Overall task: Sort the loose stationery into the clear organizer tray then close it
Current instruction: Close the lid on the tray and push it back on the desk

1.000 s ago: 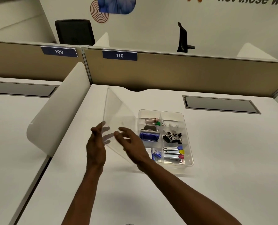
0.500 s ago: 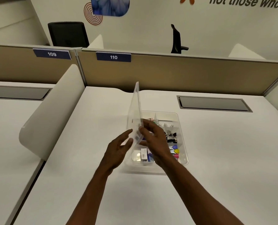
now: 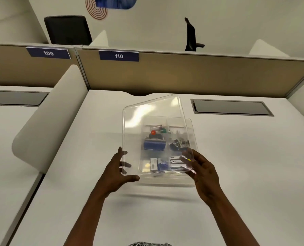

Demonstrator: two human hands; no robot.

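Organizer tray (image 3: 192, 125) sits on the white desk (image 3: 245, 166), its clear lid (image 3: 147, 125) tilted above it, pinched at the near corners by the left hand (image 3: 117, 172) and right hand (image 3: 203, 172). Thin, rigid, glossy plastic, likely light and slippery; edge grips suit it. Binder clips (image 3: 178, 145) and a blue stamp (image 3: 154, 146) show through.

Two bare forearms are showing, entering from the bottom edge. No sleeves are covering them up to the frame edge; no watch, ring or band is showing on either wrist or on any visible finger. Left hand (image 3: 116, 172) and right hand (image 3: 203, 173) are both appearing ungloved; nails are looking short and unpainted. At the bottom centre edge a small strip of grey-and-white patterned fabric (image 3: 150, 244) is peeking in, probably clothing; too little is showing to tell the garment.
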